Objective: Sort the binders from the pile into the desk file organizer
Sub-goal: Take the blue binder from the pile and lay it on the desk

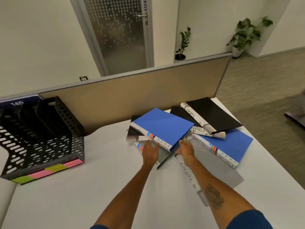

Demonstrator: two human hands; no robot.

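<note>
Both hands are closing on the top blue binder: the left hand open against its spine, the right hand curling at its near corner. It is lying tilted atop the pile on the counter, probably stiff, light and slick-covered, so gripping spine and edge looks best. The organizer is standing well apart, far left.

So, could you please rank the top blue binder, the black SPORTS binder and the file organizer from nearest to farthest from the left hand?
From the left hand:
1. Top blue binder, just ahead, at its fingers.
2. Black SPORTS binder, far right, on the pile.
3. File organizer, far left of desk.
</note>
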